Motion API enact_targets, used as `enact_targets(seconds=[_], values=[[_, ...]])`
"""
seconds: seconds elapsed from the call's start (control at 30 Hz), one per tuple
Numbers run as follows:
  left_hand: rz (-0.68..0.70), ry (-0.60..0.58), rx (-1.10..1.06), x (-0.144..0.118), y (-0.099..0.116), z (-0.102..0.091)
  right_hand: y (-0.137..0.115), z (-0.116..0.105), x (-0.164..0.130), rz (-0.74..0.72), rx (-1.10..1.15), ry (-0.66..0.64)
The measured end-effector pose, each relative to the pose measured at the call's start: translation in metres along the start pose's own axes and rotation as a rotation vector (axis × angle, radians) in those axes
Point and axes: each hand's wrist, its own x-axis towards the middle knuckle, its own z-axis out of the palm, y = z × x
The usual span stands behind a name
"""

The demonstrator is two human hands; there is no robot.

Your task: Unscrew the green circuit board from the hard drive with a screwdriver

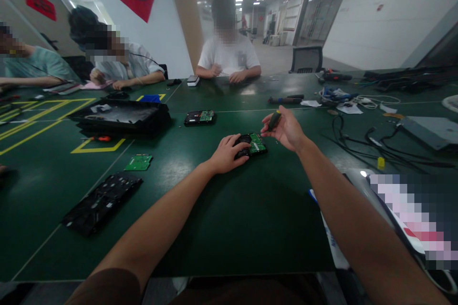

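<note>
A hard drive (255, 144) lies on the green table (222, 214) with its green circuit board facing up. My left hand (228, 152) rests on its left end and holds it down. Just right of the drive, my right hand (284, 128) is raised a little above the table and grips a screwdriver (274, 118) with a dark handle. Tiny screws lie on the table close to my right hand.
A second hard drive (199, 117) and a black tray (121, 116) lie further back. A loose green board (139, 162) and a black panel (102, 202) lie to the left. Cables (372, 145) spread at right. Three people sit across the table.
</note>
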Motion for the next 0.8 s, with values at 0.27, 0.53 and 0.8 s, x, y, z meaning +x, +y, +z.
enact_targets(seconds=[0.27, 0.53, 0.8], values=[[-0.01, -0.004, -0.002, -0.0003, 0.0007, -0.0004, 0.0009, 0.0037, -0.0005, -0.011, -0.095, 0.04], [0.008, 0.006, 0.002, -0.0006, 0.0014, -0.0012, 0.0037, 0.0009, 0.0022, -0.032, -0.07, 0.015], [-0.006, -0.012, 0.001, -0.0005, 0.0025, -0.0026, 0.0003, 0.0074, -0.001, 0.012, -0.084, 0.016]])
